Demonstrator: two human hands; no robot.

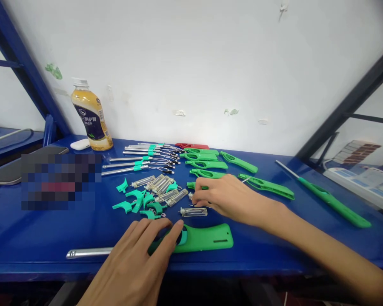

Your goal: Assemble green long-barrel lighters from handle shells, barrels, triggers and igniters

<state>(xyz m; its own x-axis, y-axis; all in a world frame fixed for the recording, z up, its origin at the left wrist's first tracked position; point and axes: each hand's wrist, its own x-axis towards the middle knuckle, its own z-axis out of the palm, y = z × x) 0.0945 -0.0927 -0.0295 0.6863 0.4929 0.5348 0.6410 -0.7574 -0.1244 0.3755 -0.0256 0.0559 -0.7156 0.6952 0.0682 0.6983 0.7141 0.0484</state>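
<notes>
Near the table's front edge lies a green long-nosed lighter (207,239), its metal tube pointing left. My left hand (143,250) rests over its middle, thumb and fingers closed around it. Behind it, my right hand (221,193) has its fingertips pinched at the table beside a green handle half; what they grip is hidden. Just below those fingers lies a clear lighter fuel tank (194,211). More clear tanks (159,185) are piled to the left, among teal triggers (135,199). Metal tubes with wires (140,163) lie in a row behind them.
Several green handle shells (239,162) and a red one (194,146) lie toward the wall. Another lighter with its tube (332,202) is at the right. A drink bottle (91,117), a white case (79,144) and a partly blurred dark device (47,155) stand or lie left.
</notes>
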